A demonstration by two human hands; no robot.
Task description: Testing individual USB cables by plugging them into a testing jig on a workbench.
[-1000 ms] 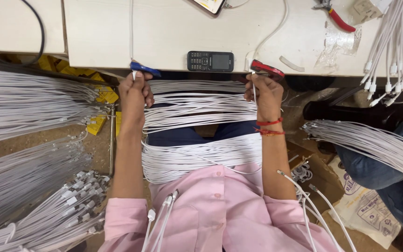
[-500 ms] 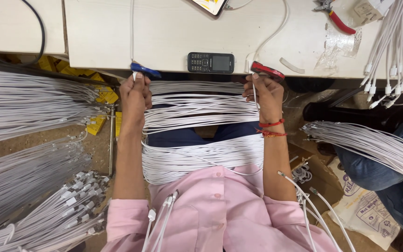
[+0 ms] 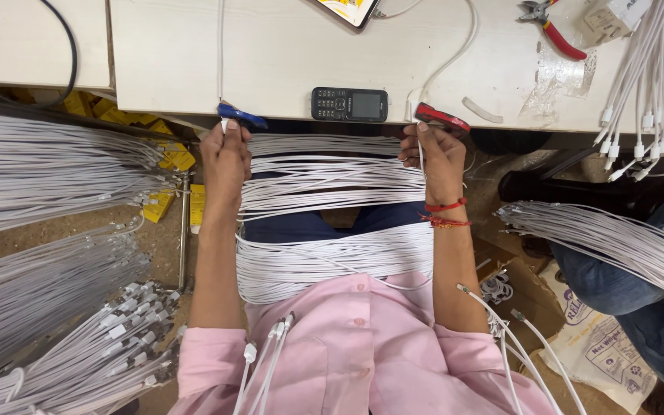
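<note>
My left hand [image 3: 226,160] is closed on a thin white cable end just below a blue clip [image 3: 241,117] fixed at the table edge. My right hand [image 3: 433,154] pinches another white cable below a red clip [image 3: 442,117] on the same edge. Between my forearms, many white cables [image 3: 332,173] stretch across in a wide band, and a second band [image 3: 332,265] lies over my lap. A few cables with plugs hang down my pink shirt.
A small black keypad phone [image 3: 349,104] lies on the white table [image 3: 286,54], red-handled pliers [image 3: 553,32] at the far right. Large bundles of white cables [image 3: 48,169] fill the left side. Another person's leg in jeans [image 3: 639,300] carries more cables at right.
Both hands stay at the table edge by the clips; no clear movement of hands or cables.
</note>
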